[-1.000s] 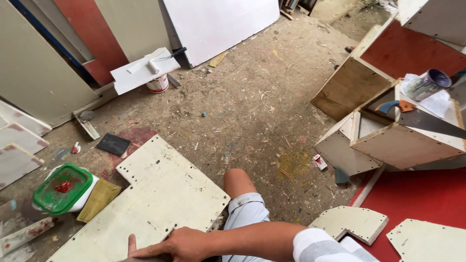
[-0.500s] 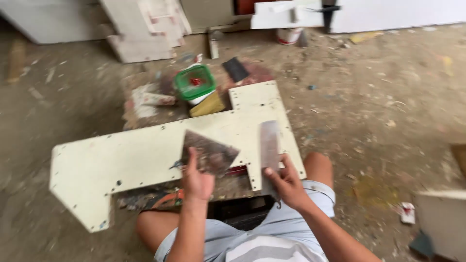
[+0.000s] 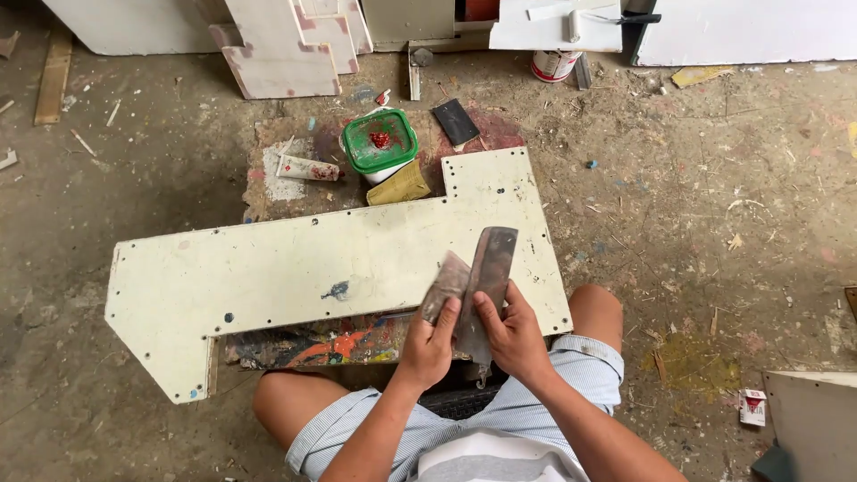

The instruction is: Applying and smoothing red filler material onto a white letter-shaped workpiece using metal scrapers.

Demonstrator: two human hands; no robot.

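I log a dusty concrete floor; cream cut board; green-lidded tub. Left hand grips one scraper blade, right hand another.

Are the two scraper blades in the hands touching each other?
Touching. The head view shows the narrow blade overlapping the wider blade with no gap.
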